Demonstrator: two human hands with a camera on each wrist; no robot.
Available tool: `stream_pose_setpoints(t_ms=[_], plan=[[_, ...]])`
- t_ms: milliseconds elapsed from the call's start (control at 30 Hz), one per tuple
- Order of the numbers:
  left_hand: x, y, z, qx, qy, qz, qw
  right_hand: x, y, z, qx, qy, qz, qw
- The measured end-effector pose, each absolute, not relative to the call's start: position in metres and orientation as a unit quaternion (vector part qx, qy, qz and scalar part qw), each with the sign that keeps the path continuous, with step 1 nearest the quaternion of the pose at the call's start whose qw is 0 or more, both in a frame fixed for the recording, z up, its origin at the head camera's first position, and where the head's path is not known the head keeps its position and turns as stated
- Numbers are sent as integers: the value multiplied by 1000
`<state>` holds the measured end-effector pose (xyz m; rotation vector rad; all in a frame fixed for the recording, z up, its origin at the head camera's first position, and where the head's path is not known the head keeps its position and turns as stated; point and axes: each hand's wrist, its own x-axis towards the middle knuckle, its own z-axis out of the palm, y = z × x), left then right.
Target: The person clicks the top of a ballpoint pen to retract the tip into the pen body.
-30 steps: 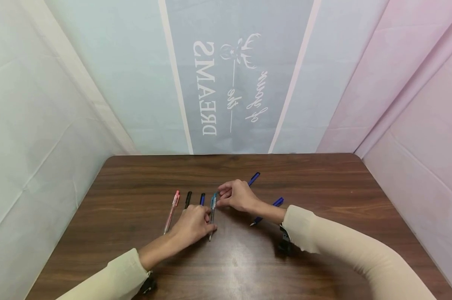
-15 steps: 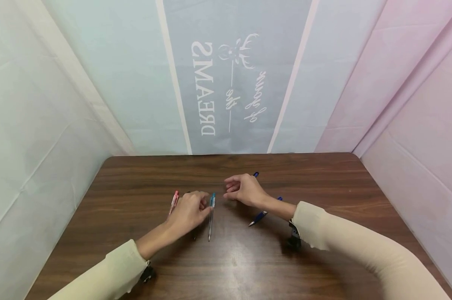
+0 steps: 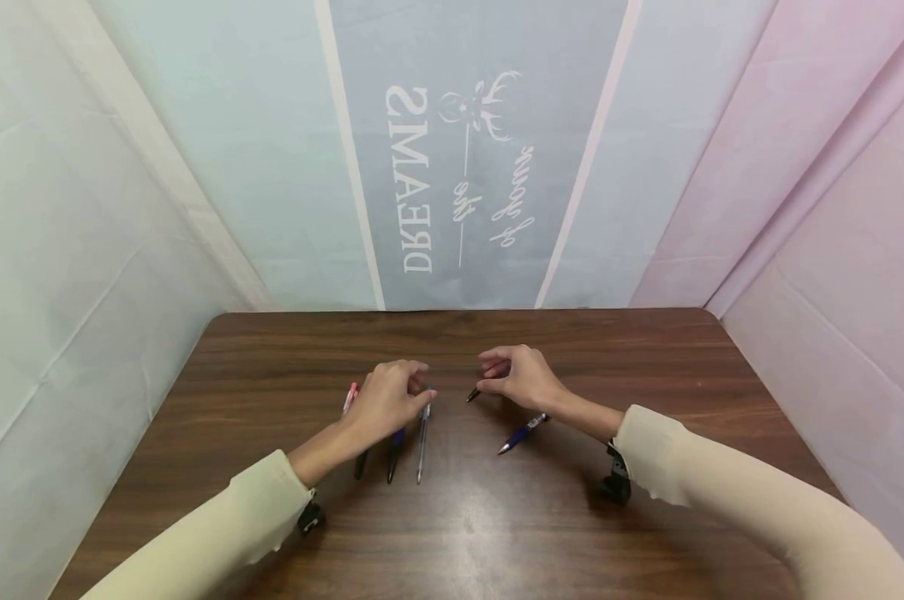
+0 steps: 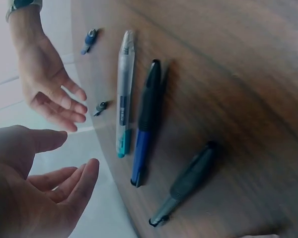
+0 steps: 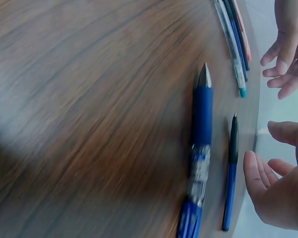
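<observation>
My left hand (image 3: 384, 404) hovers over a group of pens, fingers loosely bent and holding nothing. Beneath it lie a clear pen with a teal end (image 4: 124, 89), a blue pen with a black grip (image 4: 149, 109) and a black pen (image 4: 193, 173). Partly hidden behind that hand is a red pen (image 3: 350, 396). My right hand (image 3: 526, 379) is above another blue pen with a black grip (image 5: 231, 178), its thumb and fingers apart in the right wrist view. Closer to me lies a dark blue pen with a silver tip (image 5: 202, 116).
The pens lie on a brown wood-grain table (image 3: 466, 533). A printed cloth (image 3: 466, 167) hangs behind its far edge, and pale cloth walls (image 3: 69, 292) flank both sides.
My right hand has moved right, away from the teal-ended pen, to above the far blue pen. My left hand has let go near the teal-ended pen and shifted slightly farther from me.
</observation>
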<state>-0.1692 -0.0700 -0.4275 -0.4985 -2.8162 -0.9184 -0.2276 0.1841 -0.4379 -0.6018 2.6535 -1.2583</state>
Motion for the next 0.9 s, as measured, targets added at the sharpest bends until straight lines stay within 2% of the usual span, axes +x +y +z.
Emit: stream_pose_setpoints(t_ms=[267,900], plan=[[-180,-56,-426,-173,-927,-327,61,-233,210,-442,-193,890,-409,56],[-204,-25,-428,-167,-914,-369,0,-248,238,-454,-170,907,-385,11]])
